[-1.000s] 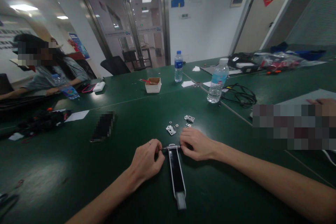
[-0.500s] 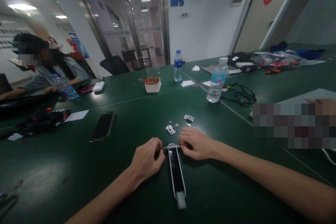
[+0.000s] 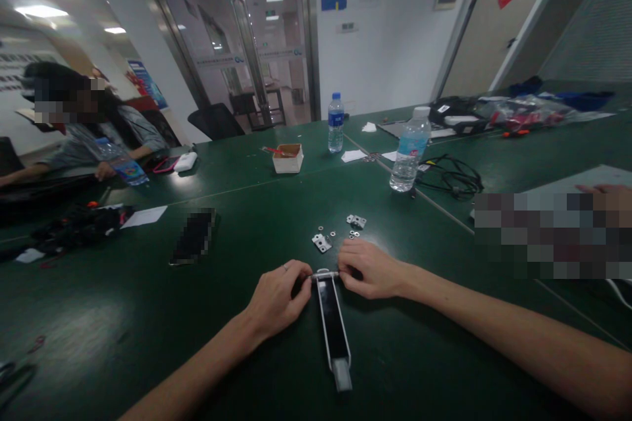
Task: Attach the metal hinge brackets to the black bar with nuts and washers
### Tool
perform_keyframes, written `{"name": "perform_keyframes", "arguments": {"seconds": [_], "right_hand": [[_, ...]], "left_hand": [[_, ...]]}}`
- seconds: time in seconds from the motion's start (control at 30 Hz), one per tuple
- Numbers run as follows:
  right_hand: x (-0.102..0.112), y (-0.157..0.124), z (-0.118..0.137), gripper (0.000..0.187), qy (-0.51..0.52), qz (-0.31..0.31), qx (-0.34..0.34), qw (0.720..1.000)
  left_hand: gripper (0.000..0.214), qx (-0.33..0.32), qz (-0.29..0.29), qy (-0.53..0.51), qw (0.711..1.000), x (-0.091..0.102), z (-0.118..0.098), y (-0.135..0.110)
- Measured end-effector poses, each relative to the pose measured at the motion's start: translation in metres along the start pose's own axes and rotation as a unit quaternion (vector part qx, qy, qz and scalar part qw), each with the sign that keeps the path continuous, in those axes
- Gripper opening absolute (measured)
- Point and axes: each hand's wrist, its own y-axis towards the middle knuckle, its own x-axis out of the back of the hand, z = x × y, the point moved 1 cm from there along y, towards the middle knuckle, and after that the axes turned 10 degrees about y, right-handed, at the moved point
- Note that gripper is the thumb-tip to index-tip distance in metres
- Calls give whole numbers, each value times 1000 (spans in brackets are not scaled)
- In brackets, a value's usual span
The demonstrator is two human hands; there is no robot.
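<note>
A long, narrow, light metal frame [image 3: 323,325] lies on the table, with a greyish block [image 3: 342,375] at its near end. Across its far end runs a thin metal rod [image 3: 326,275]. My left hand [image 3: 279,296] is closed in a pinch at the rod's left end, and my right hand [image 3: 368,270] is closed at the right end; the fingers hide both tips. Just beyond them lie two small metal brackets, a nearer one [image 3: 322,243] and a farther one [image 3: 356,222], with several small washers [image 3: 354,235].
A black phone [image 3: 193,237] lies to the left. Farther back stand a small box [image 3: 288,159] and two water bottles, one smaller [image 3: 336,123] and one larger [image 3: 409,151]. Coiled black cable [image 3: 454,177] lies right. One person sits far left; another person's hand [image 3: 609,200] shows at right.
My left hand has shifted slightly right, its fingertips now closer to the frame at the rod's end. My right hand stays nearly still. The seated person's hand at far left has moved.
</note>
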Motion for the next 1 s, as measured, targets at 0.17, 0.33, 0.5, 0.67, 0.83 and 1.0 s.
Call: {"name": "perform_keyframes", "arguments": {"seconds": [0.17,0.33,0.5,0.67,0.83,1.0], "right_hand": [[-1,0,-1,16,-2,1,-1,1000],[0,0,-1,15,-1,-5,3,1000],[0,-1,-2,16,0,-5,3,1000],[-1,-1,-2,16,2,2,0,1000],[0,-1,-1,15,-1,4,-1,1000],[1,-1,-1,16,1,4,-1,1000]], "left_hand": [[19,-1,-8,11,1000,0,-1,1],[18,-5,-19,18,1000,0,-2,1],[19,-2,-15,13,1000,1,-2,1],[18,4,-11,16,1000,1,-2,1],[19,0,-11,13,1000,0,-1,0],[17,1,-12,14,1000,0,-1,0]]}}
